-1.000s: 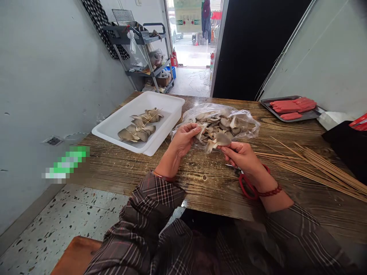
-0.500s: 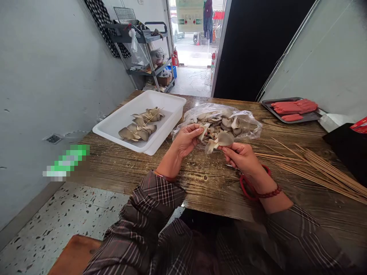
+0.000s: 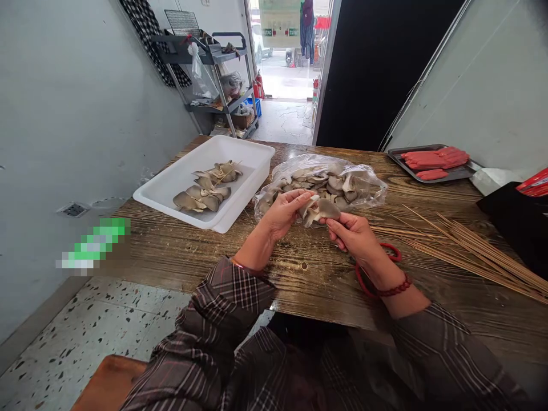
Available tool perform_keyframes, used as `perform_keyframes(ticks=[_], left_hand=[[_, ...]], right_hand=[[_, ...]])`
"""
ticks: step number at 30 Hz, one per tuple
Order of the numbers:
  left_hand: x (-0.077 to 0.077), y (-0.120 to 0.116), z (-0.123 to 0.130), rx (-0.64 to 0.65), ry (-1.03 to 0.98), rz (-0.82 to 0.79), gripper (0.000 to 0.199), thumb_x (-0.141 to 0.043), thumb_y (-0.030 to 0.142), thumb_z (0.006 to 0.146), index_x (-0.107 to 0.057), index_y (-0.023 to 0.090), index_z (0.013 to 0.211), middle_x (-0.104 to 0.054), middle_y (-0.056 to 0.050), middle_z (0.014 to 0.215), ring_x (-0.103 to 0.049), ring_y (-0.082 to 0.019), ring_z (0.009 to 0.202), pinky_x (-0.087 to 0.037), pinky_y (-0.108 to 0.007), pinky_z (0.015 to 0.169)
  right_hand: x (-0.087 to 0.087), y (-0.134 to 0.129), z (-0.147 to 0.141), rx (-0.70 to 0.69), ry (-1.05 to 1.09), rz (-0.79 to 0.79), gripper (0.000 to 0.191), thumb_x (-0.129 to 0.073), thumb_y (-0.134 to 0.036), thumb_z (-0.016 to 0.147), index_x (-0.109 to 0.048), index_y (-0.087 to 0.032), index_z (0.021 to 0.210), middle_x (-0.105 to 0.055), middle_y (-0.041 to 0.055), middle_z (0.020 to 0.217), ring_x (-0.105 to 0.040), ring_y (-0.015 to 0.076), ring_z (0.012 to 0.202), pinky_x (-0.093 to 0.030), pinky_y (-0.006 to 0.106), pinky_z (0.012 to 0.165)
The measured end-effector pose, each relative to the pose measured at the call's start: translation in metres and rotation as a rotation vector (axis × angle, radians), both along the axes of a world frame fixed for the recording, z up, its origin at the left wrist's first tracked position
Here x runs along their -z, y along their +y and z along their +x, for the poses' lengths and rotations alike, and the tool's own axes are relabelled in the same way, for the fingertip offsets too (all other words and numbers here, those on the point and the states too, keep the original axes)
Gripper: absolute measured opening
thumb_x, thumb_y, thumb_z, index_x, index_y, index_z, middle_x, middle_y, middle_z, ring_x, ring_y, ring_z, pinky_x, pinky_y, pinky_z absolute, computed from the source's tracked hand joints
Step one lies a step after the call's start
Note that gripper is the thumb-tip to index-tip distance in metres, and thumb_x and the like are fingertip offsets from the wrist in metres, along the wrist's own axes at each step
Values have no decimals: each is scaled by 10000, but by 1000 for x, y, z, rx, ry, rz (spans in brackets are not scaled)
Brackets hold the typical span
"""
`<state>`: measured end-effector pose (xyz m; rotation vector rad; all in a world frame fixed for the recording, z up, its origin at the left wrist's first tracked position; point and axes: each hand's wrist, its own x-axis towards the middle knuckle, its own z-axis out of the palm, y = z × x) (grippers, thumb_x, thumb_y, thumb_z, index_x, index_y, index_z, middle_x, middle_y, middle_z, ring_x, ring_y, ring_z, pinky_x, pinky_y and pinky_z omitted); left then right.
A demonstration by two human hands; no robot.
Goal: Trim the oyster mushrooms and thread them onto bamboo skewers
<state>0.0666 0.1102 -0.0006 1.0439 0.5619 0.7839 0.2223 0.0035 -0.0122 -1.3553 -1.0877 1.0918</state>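
My left hand (image 3: pixel 283 214) pinches a pale oyster mushroom (image 3: pixel 307 206) between thumb and fingers. Against it sits a grey-capped oyster mushroom (image 3: pixel 329 208), gripped from the right by my right hand (image 3: pixel 353 233), whose fingers are closed. Whether a skewer runs through these mushrooms I cannot tell. Just behind both hands lies a clear plastic bag (image 3: pixel 372 191) full of oyster mushrooms (image 3: pixel 334 184). Red-handled scissors (image 3: pixel 363 281) rest on the table partly under my right wrist. To the left, a white tray (image 3: pixel 160 188) holds skewered oyster mushrooms (image 3: pixel 201 197).
Loose bamboo skewers (image 3: pixel 479 251) spread over the right of the wooden table (image 3: pixel 257 265). Beyond them are a dark tray (image 3: pixel 454 174) with red sausages (image 3: pixel 434 157) and a black box (image 3: pixel 509 214) with red packets. A shelf cart (image 3: pixel 222 80) stands behind, near the doorway.
My hands have come together, bringing the left mushroom up against the one in my right hand. The whole view has shifted slightly.
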Motion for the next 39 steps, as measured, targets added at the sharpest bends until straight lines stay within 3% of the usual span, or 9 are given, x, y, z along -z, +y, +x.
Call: perform_keyframes(ticks=[6,12,19,26,32,35,39], left_hand=[[8,2,5,-68,20,37,328,-883,406,643,-720,125,693,-671,-20,647,-561,-78,551,-423,-202,527],[6,5,3,-146,13,8,335,-879,384,657,-674,121,638,-649,-9,599,-535,-63,491,-394,-193,482],[8,7,0,-76,51,-101,317,-884,349,651,-672,113,660,-661,-18,605,-549,-73,473,-400,-204,469],[11,6,1,-64,66,-100,335,-897,305,622,-611,134,602,-583,26,521,-497,-55,453,-355,-187,456],[8,3,4,-36,42,-73,360,-892,377,625,-633,134,685,-602,29,597,-533,-62,493,-416,-193,477],[5,3,3,-44,59,-32,343,-877,388,653,-675,131,756,-635,12,645,-561,-72,529,-453,-202,504],[5,4,1,-89,131,56,349,-874,395,653,-648,131,681,-584,19,563,-492,-55,462,-377,-189,438]], right_hand=[[2,1,0,-24,-63,-5,485,-688,-583,750,-737,-141,943,-568,-36,553,-401,55,376,-274,189,350],[8,-1,0,32,-290,118,410,-613,-492,856,-774,-146,1007,-560,-21,547,-435,90,447,-320,225,435],[11,0,-1,13,-251,140,434,-592,-516,863,-779,-145,990,-493,-36,521,-401,98,461,-309,239,450],[10,0,-3,18,-252,102,432,-588,-515,845,-777,-143,956,-490,-39,506,-375,91,424,-289,238,427],[10,1,5,39,-384,164,381,-573,-462,881,-790,-160,966,-565,-16,518,-466,116,454,-355,249,469],[10,1,12,79,-513,254,323,-573,-405,896,-800,-183,955,-701,28,640,-612,166,573,-457,282,574],[9,0,14,86,-658,350,250,-575,-319,906,-803,-232,961,-802,65,944,-734,242,844,-536,347,767]])
